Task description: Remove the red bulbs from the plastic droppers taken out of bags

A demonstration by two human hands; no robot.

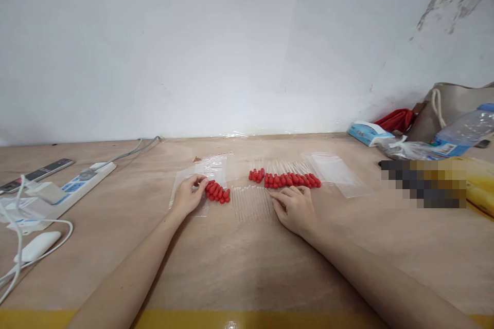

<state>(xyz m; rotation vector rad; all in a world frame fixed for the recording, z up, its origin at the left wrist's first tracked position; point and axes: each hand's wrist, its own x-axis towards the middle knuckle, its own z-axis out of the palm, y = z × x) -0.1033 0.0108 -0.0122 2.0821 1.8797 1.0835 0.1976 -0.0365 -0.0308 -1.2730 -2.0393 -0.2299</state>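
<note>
My left hand (pixel 189 195) is at the left edge of a small heap of loose red rubber bulbs (pixel 219 193), its thumb and fingertips pinched on an outer bulb. To the right of the heap lies a row of thin clear tubes (pixel 250 204), side by side. At the right end of this row, my right hand (pixel 296 208) has its thumb and forefinger closed at the top of a tube; the fingers partly cover it. Behind it are clear droppers with red bulbs on their near ends, in a larger group (pixel 291 180) and a smaller group (pixel 256 175).
Clear plastic bags lie flat on the left (pixel 210 165) and right (pixel 334 172). A white power strip (pixel 92 175) with cables stands left. Rightward are a blue-white box (pixel 368 133), a plastic bottle (pixel 463 131) and a yellow item (pixel 480 182). A wall closes the back.
</note>
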